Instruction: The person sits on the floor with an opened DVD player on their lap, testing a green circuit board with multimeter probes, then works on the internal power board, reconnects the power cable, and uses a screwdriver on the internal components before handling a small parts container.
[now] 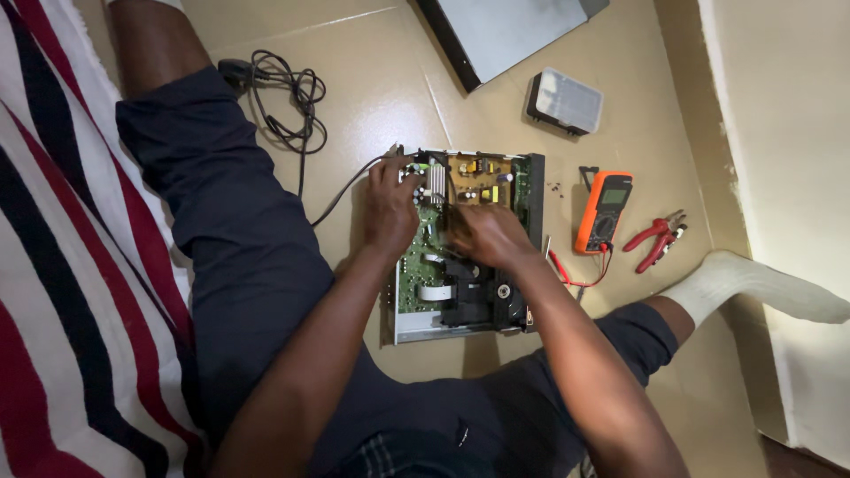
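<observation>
Both hands are down inside the opened disc player (460,257), which sits on the tan floor (372,80) between the person's legs. The left hand (390,208) rests on the green circuit board (416,261) at about 9 o'clock from the unit's middle, fingers curled near the finned heatsink (436,181); whether it pinches anything can't be told. The right hand (489,235) sits over the middle, fingers bent down toward the brown power board (478,180) at 12 o'clock; its grip is hidden under the knuckles.

Looks like the probing or part-pulling stage of a board check. Next move probably needs a steady touch on small parts without bumping the ribbon cable (434,290).

Out at 3 o'clock lie an orange multimeter (604,211) and red pliers (657,239), with a clear parts box (567,100) and the removed metal cover (505,31) toward 1 o'clock. The black power cord (288,97) coils at 10 o'clock.

Fingertips and whatever's under them are blocked. The cover is cut off at the top edge.
</observation>
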The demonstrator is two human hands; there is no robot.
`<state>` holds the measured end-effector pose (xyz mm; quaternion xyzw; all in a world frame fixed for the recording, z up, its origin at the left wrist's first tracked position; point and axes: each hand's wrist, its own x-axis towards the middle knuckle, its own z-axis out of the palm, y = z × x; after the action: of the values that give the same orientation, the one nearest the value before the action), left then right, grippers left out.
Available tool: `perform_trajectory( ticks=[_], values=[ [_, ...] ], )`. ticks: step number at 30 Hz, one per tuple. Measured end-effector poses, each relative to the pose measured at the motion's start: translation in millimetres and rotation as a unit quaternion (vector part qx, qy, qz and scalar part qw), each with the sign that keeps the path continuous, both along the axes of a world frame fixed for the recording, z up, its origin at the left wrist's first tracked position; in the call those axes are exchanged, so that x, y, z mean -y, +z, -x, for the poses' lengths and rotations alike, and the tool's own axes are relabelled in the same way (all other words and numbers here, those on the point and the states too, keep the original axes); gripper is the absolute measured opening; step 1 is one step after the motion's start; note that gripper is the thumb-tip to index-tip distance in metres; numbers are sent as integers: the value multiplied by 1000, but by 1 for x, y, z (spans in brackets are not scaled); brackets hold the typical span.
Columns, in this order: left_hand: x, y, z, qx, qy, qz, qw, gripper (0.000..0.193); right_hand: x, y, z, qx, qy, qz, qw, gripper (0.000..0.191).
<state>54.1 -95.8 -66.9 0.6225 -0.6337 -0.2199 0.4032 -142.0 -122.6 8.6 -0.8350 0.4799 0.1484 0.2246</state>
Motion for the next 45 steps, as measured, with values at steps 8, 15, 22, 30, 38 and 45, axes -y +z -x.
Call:
perform_trajectory(
  ticks=[8,15,22,30,38,45],
  values=[
    [0,-3,3,-9,4,-15,1000,35,-4,-14,13,-17,23,39,999,62],
    [1,-3,2,-7,1,-21,1000,37,-6,-28,11,27,46,68,996,56],
    [2,-13,6,-4,20,-9,1000,39,-5,-25,3,12,23,49,998,58],
    [0,-3,2,-25,10,-4,1000,32,-5,-16,-7,-2,40,50,998,45],
    [1,-1,-1,-27,5,-8,1000,36,-2,-6,-9,27,-3,12,1000,34],
    [2,-2,1,-16,7,-16,1000,31,1,-15,-11,20,-33,21,999,27]
  ],
)
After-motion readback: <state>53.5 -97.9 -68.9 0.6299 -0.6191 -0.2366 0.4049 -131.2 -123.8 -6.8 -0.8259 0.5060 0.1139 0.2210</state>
